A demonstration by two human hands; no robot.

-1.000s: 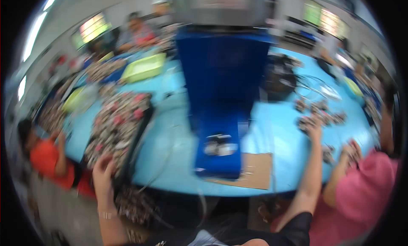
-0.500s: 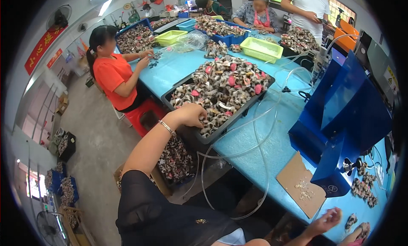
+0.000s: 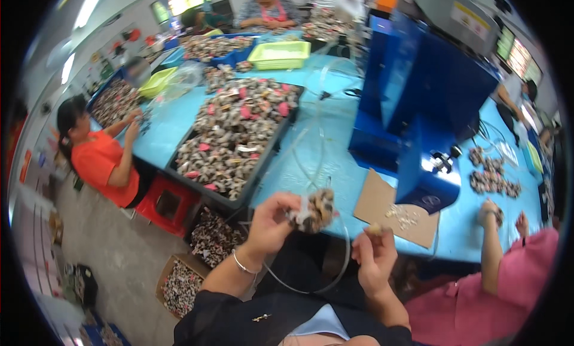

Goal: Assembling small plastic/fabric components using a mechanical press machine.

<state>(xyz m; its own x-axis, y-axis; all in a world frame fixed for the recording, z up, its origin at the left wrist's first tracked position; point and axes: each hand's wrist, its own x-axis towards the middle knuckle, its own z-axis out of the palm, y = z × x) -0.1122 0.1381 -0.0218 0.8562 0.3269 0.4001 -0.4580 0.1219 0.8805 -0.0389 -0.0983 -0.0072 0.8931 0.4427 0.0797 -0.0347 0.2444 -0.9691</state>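
Note:
My left hand (image 3: 272,226), with a bracelet at the wrist, grips a small furry plush piece (image 3: 318,211) in brown, black and white. It is held in front of me, just off the near table edge. To its right, the fingertips of my right hand (image 3: 375,259) pinch a tiny pale yellowish bit (image 3: 376,229), too small to name. The two hands are apart at similar height. Beyond my left hand stands a dark tray (image 3: 206,192) heaped with similar plush pieces, some showing pink parts.
A blue machine (image 3: 427,173) stands on the blue table (image 3: 293,167), beside cardboard (image 3: 371,199) with pale bits. Clear tubing (image 3: 347,250) loops off the edge. A co-worker in pink (image 3: 508,271) sits at right, another in orange (image 3: 104,167) at left. Boxes of plush (image 3: 182,286) stand below.
My left hand has come out of the tray with a plush piece and moved toward me. My right hand has come up nearer to it. The view has swung right.

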